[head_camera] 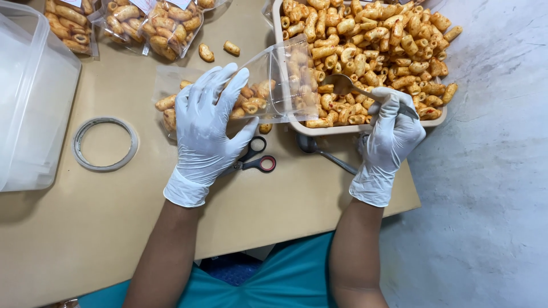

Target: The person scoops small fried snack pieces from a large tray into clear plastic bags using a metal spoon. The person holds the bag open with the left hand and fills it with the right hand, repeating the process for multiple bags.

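Left hand (204, 122), gloved white, grips a clear plastic pouch (268, 82) part-filled with orange snack pieces, its mouth at the tray (365, 128) rim. Right hand (393, 132) clasps a metal spoon (348, 85) in the tray's snacks (388, 40). Scissors (257, 159) lie between the wrists.

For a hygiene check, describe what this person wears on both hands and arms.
Both the left hand and right hand wear thin white disposable gloves, wrinkled, with rolled cuffs ending at the wrists. The forearms are bare, with no sleeves, watch or jewellery visible. A teal garment shows below.
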